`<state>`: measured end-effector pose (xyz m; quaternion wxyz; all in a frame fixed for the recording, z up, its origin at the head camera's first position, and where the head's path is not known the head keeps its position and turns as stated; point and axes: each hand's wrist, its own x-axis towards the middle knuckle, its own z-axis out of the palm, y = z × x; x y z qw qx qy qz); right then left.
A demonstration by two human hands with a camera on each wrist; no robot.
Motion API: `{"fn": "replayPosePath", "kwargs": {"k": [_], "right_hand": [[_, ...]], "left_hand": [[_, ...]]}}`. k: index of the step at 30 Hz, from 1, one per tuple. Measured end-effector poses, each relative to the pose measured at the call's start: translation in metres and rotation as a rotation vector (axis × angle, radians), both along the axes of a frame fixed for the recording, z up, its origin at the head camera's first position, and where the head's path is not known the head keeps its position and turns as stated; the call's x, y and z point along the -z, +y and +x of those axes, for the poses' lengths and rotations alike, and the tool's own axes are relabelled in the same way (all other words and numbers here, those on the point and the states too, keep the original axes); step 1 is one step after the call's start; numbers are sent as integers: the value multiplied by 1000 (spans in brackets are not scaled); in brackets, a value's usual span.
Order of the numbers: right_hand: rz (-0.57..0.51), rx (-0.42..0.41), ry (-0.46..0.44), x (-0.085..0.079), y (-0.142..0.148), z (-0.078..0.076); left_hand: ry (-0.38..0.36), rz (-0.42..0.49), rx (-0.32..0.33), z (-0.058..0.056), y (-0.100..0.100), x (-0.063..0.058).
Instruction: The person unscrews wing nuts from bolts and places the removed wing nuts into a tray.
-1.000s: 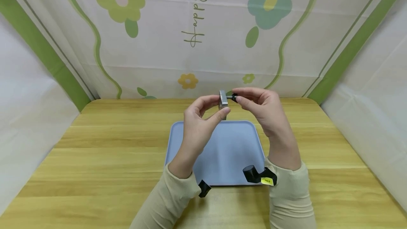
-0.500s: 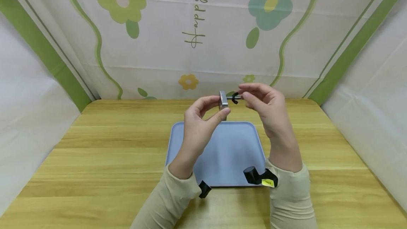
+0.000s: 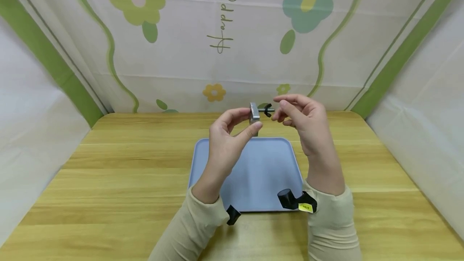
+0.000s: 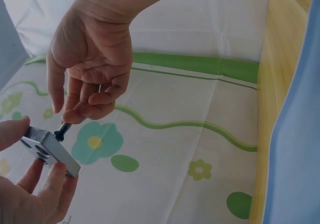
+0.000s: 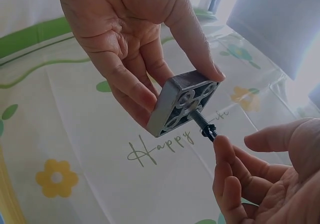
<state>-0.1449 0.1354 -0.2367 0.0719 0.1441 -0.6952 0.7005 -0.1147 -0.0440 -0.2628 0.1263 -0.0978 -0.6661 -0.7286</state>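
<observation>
My left hand [image 3: 225,144] grips a square silver metal block [image 3: 254,112] by its edges, thumb on one side and fingers on the other. The right wrist view shows round recesses in the face of the block. From the middle of that face a threaded bolt [image 5: 198,118] sticks out toward my right hand. A black wing nut [image 3: 268,110] sits partway along the bolt, apart from the block. My right hand [image 3: 308,126] is at the bolt's free end, one fingertip right at the wing nut in the right wrist view. Its thumb stands off from the fingers, pinching nothing.
Below the hands, a light blue tray [image 3: 257,180] lies on the wooden table [image 3: 127,180]. A white cloth with printed flowers [image 3: 181,59] hangs behind the table. Black camera mounts [image 3: 288,199] are on both wrists.
My right hand has let go of the wing nut and moved slightly right and up, its thumb lifting off. The left hand holds the block in the same place.
</observation>
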Motion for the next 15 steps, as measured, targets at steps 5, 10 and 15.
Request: {"fn": "replayPosePath", "kwargs": {"k": [5, 10, 15], "right_hand": [[2, -11, -10, 1, 0, -1], [-3, -35, -14, 2, -1, -2], [-12, -49, -24, 3, -1, -4]], "left_hand": [[-2, -12, 0, 1, -1, 0], [0, 0, 2, 1, -1, 0], [3, 5, 6, 0, -1, 0]]}}
